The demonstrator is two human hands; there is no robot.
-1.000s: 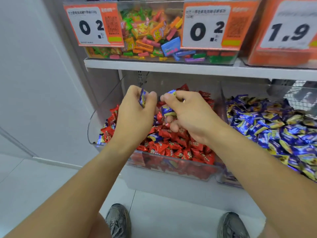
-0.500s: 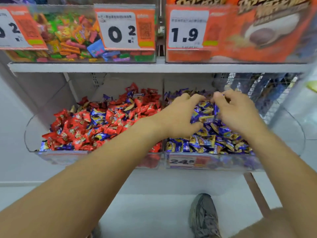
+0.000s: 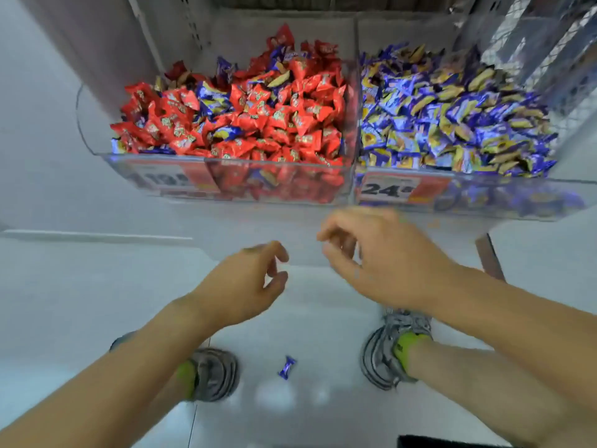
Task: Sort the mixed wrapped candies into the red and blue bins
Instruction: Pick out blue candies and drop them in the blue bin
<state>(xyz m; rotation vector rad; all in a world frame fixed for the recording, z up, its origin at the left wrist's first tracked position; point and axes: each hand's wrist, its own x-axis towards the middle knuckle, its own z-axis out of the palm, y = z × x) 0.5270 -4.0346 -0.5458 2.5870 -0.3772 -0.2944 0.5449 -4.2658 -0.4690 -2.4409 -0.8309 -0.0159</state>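
While both hands hang in front of the bins, neither grip holds anything: the left hand [image 3: 240, 282] has loosely curled fingers, and the right hand [image 3: 381, 257] (blurred) has its fingers bent and apart. Between the two grey shoes, one blue candy [image 3: 287, 367] lies on the pale floor [image 3: 80, 302], well below the hands. Above them, the left clear bin [image 3: 97, 147] is heaped with red candies [image 3: 284, 118], with several blue wrappers mixed in among them. Just beside it, sharing a wall, the right clear bin [image 3: 517, 195] is filled with blue-and-gold candies [image 3: 452, 118]. Price labels sit on both bin fronts.
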